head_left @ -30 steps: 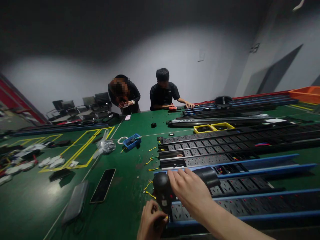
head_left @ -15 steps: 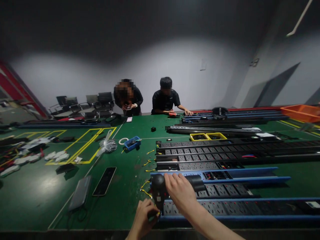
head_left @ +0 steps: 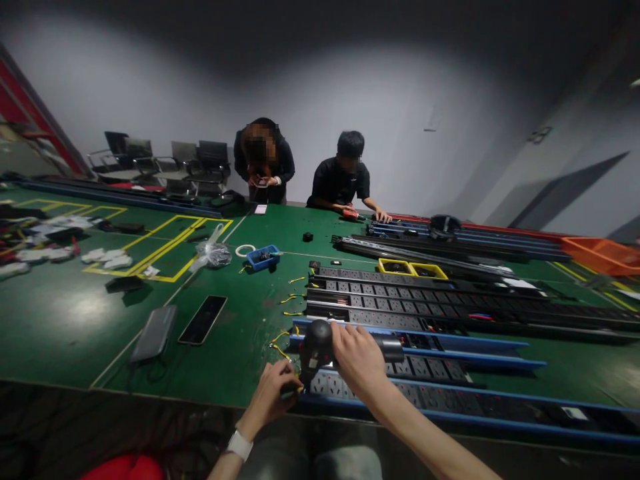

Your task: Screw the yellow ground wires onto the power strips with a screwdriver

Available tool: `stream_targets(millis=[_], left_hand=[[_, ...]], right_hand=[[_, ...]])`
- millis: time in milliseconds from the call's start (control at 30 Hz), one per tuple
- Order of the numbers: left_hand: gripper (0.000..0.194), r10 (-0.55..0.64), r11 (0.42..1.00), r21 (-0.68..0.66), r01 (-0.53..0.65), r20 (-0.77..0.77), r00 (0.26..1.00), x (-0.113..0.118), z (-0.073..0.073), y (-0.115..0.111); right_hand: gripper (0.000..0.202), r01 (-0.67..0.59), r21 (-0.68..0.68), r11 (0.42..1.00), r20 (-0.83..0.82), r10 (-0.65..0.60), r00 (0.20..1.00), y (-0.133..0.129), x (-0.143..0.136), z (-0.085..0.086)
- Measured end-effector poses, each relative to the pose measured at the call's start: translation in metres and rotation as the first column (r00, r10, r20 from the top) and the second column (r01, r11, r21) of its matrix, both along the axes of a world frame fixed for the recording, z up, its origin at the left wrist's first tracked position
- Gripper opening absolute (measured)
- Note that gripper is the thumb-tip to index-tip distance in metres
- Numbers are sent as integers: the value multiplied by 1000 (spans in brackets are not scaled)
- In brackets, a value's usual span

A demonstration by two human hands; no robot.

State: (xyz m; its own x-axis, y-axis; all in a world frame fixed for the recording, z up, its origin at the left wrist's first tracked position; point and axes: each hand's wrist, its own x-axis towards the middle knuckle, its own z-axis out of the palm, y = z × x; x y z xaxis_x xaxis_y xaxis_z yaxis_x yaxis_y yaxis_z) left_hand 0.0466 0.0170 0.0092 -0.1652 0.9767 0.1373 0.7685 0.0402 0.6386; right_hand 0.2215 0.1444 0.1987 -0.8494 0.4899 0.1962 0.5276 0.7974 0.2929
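While I look down over the long green bench (head_left: 240,333), its right half carries rows of black socket strips (head_left: 425,300) and blue-railed strips (head_left: 450,400) running away to the right. At the far edge two people in black (head_left: 340,180) bend over their own work, well apart from me. Nearer, a phone (head_left: 203,320) and a dark flat pack (head_left: 154,332) lie to the left of my hands, with a small blue tray (head_left: 263,257) beyond them. My right hand (head_left: 357,360) is wrapped over the top of a black power screwdriver (head_left: 315,343), which stands upright on the near end of the closest strip. My left hand (head_left: 274,393) is closed, pinching something small at the tool's tip; I cannot tell what.
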Motion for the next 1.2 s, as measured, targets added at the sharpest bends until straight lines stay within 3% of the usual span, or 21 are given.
stream_targets(millis=[200,633,733,833,900,967,1100,1200], left_hand=[[20,-15,1000,-14,15,-13,1000,-2,6,-1],[20,-68,997,-25,69,46,997,-9,7,-6],[22,-175,985,-1,175,38,984,-22,9,-9],[23,-264,964,6,264,-2,964,-53,16,-3],[31,-195,981,-23,194,-60,979,-83,24,12],[40,57,989,-121,-79,-172,984,-117,32,35],[46,357,907,-126,-401,-273,894,-172,39,88],[45,495,818,-133,-560,-332,803,-186,33,115]], right_hand=[[23,-9,-40,999,11,9,1000,-3,-1,6],[21,54,-42,998,35,-53,998,0,2,7],[16,57,-52,997,29,-56,998,0,0,7],[14,55,-55,997,27,-53,998,1,-1,7],[13,54,-52,997,26,-53,998,1,0,7],[12,59,-44,997,21,-59,998,0,1,7],[9,71,-24,997,15,-71,997,-5,0,7],[13,70,-3,998,20,-70,997,-5,-2,6]])
